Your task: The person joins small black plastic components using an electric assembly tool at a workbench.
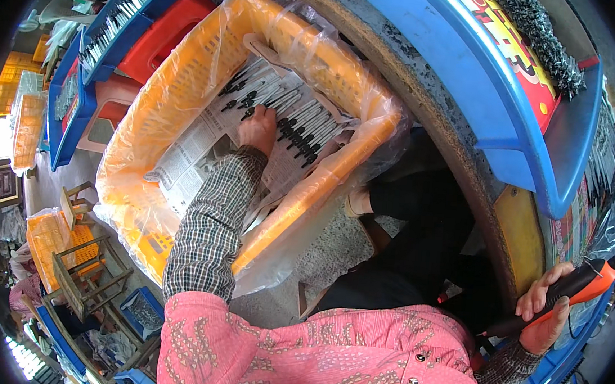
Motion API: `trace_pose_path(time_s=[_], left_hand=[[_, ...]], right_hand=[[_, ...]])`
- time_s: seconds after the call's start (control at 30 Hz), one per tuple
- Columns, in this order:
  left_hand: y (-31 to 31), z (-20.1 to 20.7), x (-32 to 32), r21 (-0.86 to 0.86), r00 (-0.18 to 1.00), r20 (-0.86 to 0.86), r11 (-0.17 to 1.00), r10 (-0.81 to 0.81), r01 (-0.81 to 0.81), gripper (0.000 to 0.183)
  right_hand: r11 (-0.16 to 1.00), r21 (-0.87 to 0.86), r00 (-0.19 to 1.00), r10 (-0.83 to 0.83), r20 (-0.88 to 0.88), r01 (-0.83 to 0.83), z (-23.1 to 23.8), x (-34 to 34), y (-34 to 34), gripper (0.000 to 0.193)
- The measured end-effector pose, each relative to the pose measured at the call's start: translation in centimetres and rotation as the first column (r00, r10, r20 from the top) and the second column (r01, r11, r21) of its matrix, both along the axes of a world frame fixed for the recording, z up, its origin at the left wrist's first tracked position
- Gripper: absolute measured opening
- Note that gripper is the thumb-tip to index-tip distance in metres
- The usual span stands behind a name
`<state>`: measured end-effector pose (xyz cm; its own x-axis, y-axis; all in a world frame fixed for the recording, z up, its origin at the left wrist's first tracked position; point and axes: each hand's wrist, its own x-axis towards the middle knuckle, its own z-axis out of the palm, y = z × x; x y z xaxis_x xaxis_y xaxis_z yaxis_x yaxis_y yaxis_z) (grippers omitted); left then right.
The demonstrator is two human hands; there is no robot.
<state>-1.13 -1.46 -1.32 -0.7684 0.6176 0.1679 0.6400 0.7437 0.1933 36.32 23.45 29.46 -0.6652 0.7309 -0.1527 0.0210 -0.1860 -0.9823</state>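
My left hand (258, 127) reaches down into a yellow plastic basket (192, 49) lined with clear plastic. Its fingers are bent together around the black end of a thin white rod in the row there; the palm hides part of the grip. Several such white rods with black ends (300, 128) lie side by side on newspaper (193, 155) in the basket. At the far right, my right hand (545, 306) is wrapped around a black and orange electric screwdriver (575, 291), its narrow tip pointing down and left, away from the basket.
A worn bench edge (429, 115) curves past the basket's right side. On the bench sits a blue tray (468, 75) with a red and yellow box (526, 72). Blue bins of thin rods (123, 15) stand at upper left, and a wooden stool (91, 276) at lower left.
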Motion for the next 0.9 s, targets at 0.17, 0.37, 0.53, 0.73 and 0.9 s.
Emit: trace_pose_path(time_s=[0.17, 0.37, 0.53, 0.73, 0.9], left_hand=[[0.5, -0.4, -0.9, 0.001, 0.994, 0.103, 0.999, 0.045, -0.045, 0.008], [2.8, 0.3, -1.5, 0.08, 0.988, 0.152, 0.996, 0.022, -0.034, 0.008], [2.9, -0.6, -1.9, 0.093, 0.99, 0.139, 0.996, 0.0, -0.013, 0.008], [3.7, 0.6, -1.8, 0.072, 0.977, 0.21, 0.997, -0.026, 0.011, 0.009], [2.8, -0.3, -2.0, 0.132, 0.968, 0.249, 0.991, -0.035, 0.002, 0.011]], right_hand=[[1.0, 0.002, 1.0, 0.002, 0.002, -0.002, 0.0, -0.1, -0.1, 0.047], [1.0, -0.003, 1.0, 0.004, 0.001, -0.004, 0.1, 0.0, 0.1, 0.047], [1.0, -0.015, 1.0, 0.01, -0.003, -0.01, -0.1, -0.1, 0.1, 0.047], [1.0, -0.009, 1.0, 0.005, 0.008, -0.005, 0.2, 0.0, 0.1, 0.047], [0.999, -0.033, 1.0, 0.018, -0.007, -0.018, 0.0, 0.0, 0.1, 0.046]])
